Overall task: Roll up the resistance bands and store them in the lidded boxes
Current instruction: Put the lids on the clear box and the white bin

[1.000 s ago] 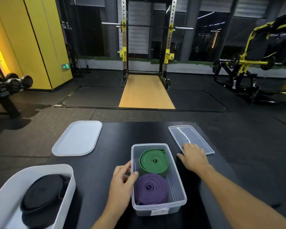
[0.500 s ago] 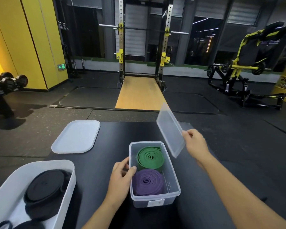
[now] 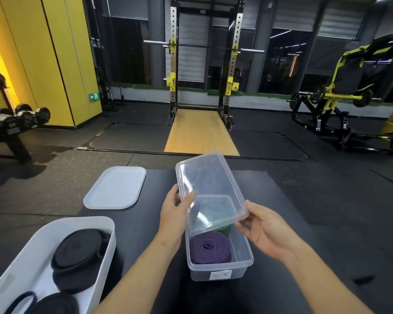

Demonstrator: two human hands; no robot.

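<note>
A clear plastic box point(image 3: 220, 271) stands on the black table point(image 3: 281, 245) in front of me. Inside lie a rolled purple band point(image 3: 210, 247) and a rolled green band point(image 3: 222, 227), the green one mostly hidden behind the lid. A clear lid point(image 3: 207, 189) hangs tilted above the box's far half. My left hand point(image 3: 175, 209) grips the lid's left edge. My right hand point(image 3: 261, 227) pinches its near right corner. A white box point(image 3: 43, 241) at the lower left holds rolled black bands point(image 3: 77, 250).
A white lid point(image 3: 116, 188) lies flat on the table's far left. Beyond the table are dark gym flooring, a squat rack point(image 3: 204, 64), a dumbbell rack point(image 3: 11, 123) at left and a yellow machine point(image 3: 345, 91) at right.
My right hand picked the clear lid off the table and carried it left over the box. My left hand let go of the box's rim and took the lid's left edge.
</note>
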